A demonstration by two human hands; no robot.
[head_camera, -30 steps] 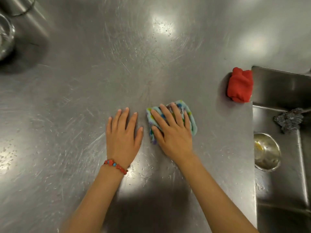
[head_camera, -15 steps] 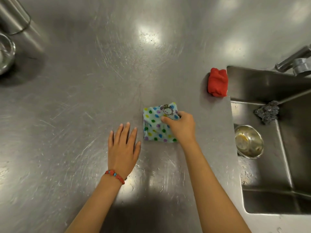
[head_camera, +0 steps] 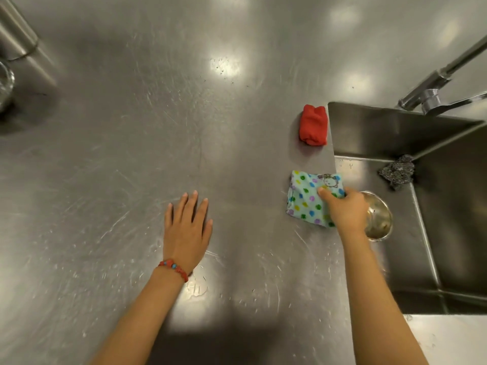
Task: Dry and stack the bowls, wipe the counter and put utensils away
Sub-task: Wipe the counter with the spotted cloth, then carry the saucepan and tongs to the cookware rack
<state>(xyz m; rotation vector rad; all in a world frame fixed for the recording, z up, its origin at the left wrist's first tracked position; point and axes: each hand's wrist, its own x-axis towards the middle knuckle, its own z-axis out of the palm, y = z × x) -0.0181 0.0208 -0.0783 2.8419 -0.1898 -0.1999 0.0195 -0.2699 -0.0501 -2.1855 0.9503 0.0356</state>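
Looking down from head height onto a scratched, damp stainless-steel worktop (head_camera: 110, 159) with a sink (head_camera: 448, 233) set into its right side. The left hand (head_camera: 187, 230) lies palm down on the bare metal near the middle, its fingers (head_camera: 193, 204) straight and slightly spread, holding nothing; a red beaded bracelet (head_camera: 174, 268) circles the wrist. The right hand (head_camera: 345, 209) is at the worktop's right edge, where the sink begins, with thumb and curled fingers (head_camera: 325, 193) pinching a folded cloth (head_camera: 307, 200). The cloth is pale blue with coloured dots and a small cartoon figure, and it lies flat on the worktop with its right corner reaching over the sink's rim. Beyond it, also beside the sink's rim, sits a bunched red cloth (head_camera: 313, 125), apart from the dotted one. Inside the sink, a small metal bowl (head_camera: 379, 219) rests on the bottom, partly hidden behind the right hand. A steel wool scourer (head_camera: 396, 171) lies further back in the basin. A metal tap (head_camera: 437, 85) rises at the sink's far side. At the far left edge, part of another shiny metal vessel (head_camera: 5, 88) shows, too cropped to identify.
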